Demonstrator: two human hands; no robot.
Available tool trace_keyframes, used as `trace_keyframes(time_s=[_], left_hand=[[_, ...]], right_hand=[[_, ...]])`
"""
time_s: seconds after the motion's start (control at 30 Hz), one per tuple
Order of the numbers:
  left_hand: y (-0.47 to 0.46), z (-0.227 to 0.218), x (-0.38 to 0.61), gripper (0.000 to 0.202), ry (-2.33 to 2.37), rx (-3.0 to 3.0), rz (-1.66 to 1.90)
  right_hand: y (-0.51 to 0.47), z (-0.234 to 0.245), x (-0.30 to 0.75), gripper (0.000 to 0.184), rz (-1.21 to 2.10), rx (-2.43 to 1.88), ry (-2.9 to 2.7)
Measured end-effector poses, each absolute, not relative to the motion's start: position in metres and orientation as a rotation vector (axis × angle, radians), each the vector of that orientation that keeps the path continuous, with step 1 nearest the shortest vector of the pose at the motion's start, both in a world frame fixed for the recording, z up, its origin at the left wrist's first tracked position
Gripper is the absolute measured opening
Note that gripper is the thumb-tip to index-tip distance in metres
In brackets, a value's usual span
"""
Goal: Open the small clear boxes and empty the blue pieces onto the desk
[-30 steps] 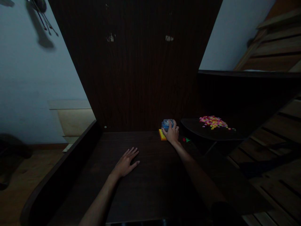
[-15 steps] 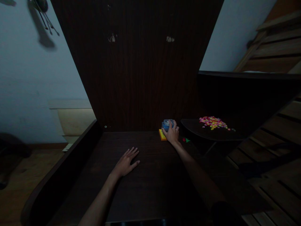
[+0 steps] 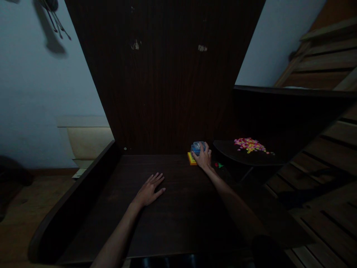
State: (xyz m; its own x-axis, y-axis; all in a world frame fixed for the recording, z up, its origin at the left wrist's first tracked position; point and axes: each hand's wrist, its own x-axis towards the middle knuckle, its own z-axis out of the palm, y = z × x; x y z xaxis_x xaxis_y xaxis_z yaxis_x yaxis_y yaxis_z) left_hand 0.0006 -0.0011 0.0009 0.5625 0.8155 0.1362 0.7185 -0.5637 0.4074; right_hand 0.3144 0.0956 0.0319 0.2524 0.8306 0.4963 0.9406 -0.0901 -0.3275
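Our right hand [image 3: 203,159] reaches to the far right corner of the dark brown wooden desk [image 3: 178,208]. Its fingers are bent over a small blue plastic box [image 3: 197,147], which stands at the far edge of the desk, just in front of the dark wooden back panel [image 3: 164,82]. We see the fingers lying on the top and near side of the box, but the light is too weak to tell whether they really squeeze it or only rest on it. The blue box touches, or sits partly on, a flat yellow and orange block [image 3: 191,159], which lies on the desk just left of our right hand.

Our left hand [image 3: 149,190] lies flat on the desk near its middle, palm down, fingers spread and straight, with nothing inside it. The two hands are well apart.

Just right of our right wrist, near the right edge of the desk, lie a small red piece [image 3: 216,164] and a small green piece [image 3: 220,165], close to each other. Further right stands a dark rounded side shelf [image 3: 237,158], and on it a heap of small pink and yellow pieces [image 3: 249,144]. Beyond the left edge of the desk we see a pale blue wall [image 3: 36,96] and, low against it, a beige board [image 3: 89,143].
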Motion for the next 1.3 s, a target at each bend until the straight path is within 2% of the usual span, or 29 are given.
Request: trace_keyframes(time_s=[0.3,0.67,0.83,1.0,1.13,1.2,1.3], left_hand=[[0.002,-0.005,-0.001,0.06,1.25,2.505,0.461],[-0.012,0.004,0.013,0.066,1.318,2.184,0.875],[-0.014,0.002,0.024,0.058,1.347,2.159,0.997],[-0.014,0.001,0.027,0.04,1.333,2.186,1.123],[-0.015,0.002,0.022,0.044,1.359,2.135,1.151],[-0.015,0.002,0.019,0.048,1.357,2.122,1.113],[-0.016,0.003,0.016,0.05,1.317,2.127,1.069]], right_hand=[[0.074,0.049,0.297,0.067,-0.288,-1.785,-1.629],[-0.003,0.001,0.218,0.069,0.096,-1.464,-2.152],[-0.013,-0.004,0.204,0.074,0.171,-1.391,-2.264],[-0.02,-0.01,0.2,0.08,0.22,-1.391,-2.296],[-0.024,-0.001,0.206,0.083,0.198,-1.322,-2.347],[-0.023,0.009,0.213,0.077,0.141,-1.261,-2.397],[-0.015,0.025,0.224,0.056,0.071,-1.105,-2.503]])
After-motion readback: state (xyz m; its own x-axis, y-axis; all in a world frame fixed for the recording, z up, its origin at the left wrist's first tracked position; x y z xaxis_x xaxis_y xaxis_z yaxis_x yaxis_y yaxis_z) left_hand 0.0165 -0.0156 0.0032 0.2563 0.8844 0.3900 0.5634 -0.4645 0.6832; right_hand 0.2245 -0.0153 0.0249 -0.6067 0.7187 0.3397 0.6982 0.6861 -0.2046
